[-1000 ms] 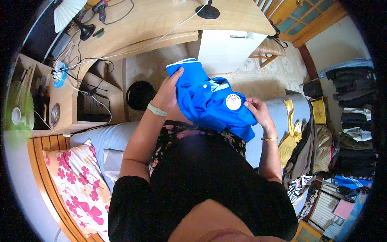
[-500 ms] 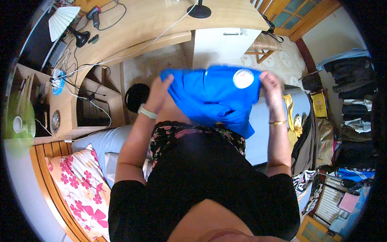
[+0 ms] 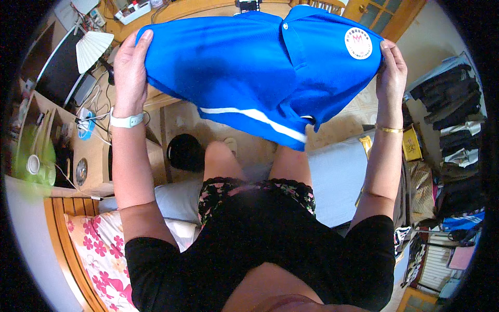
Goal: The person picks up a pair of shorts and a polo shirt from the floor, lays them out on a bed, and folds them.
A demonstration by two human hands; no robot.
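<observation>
A blue polo shirt (image 3: pixel 228 67) with a buttoned placket, a round white badge and a white stripe is stretched out in the air in front of me. My left hand (image 3: pixel 131 65), with a pale band on its wrist, pinches one end between thumb and fingers. At the other end my right hand (image 3: pixel 391 67), with a gold bracelet below it, grips the edge beside the badge. The cloth sags between the two hands, its striped lower edge hanging loose above my knees. Fingers behind the fabric are partly hidden.
Beneath me is a bed with a blue-grey cover (image 3: pixel 338 179) and a flowered pillow (image 3: pixel 99 249). A wooden desk with a pleated lamp (image 3: pixel 93 51) stands ahead and left. A black round object (image 3: pixel 185 152) is on the floor; dark clothes (image 3: pixel 447 96) hang at right.
Both hands have moved outward and farther ahead, lifting the shirt. The bunched cloth is now spread wide, and its white stripe and placket show.
</observation>
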